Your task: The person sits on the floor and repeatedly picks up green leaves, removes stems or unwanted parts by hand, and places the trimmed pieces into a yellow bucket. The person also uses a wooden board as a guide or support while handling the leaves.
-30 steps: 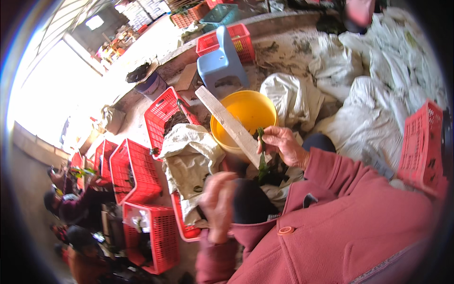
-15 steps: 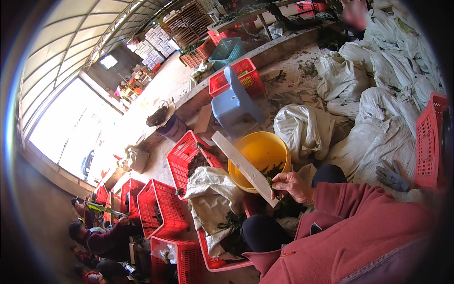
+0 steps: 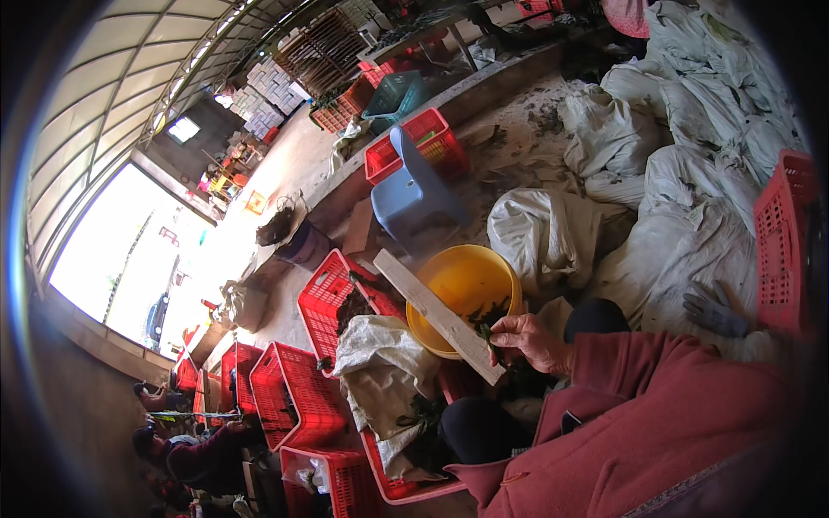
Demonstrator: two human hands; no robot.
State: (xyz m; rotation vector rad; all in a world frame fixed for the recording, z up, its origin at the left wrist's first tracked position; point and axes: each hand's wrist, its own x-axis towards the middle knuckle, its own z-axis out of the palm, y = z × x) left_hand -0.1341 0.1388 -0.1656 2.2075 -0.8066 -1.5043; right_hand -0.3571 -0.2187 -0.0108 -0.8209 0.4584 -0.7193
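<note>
1. The right hand (image 3: 537,342) is partly closed, thumb and fingers pinching a dark green leafy piece (image 3: 486,332).
2. Of the two hands, the left hand is out of view, so I cannot tell how open it is or what it holds.
3. The leafy piece is at the near right end of a wooden board (image 3: 436,312), which slants across a yellow bucket (image 3: 462,268).
4. Dark scraps (image 3: 494,311) lie inside the bucket.
5. Left of the bucket, a pale sack (image 3: 380,352) drapes over a red crate (image 3: 421,495).
6. A blue chair (image 3: 416,205) stands beyond the bucket; to the right, a grey glove (image 3: 717,311) lies on white sacks (image 3: 678,229).
</note>
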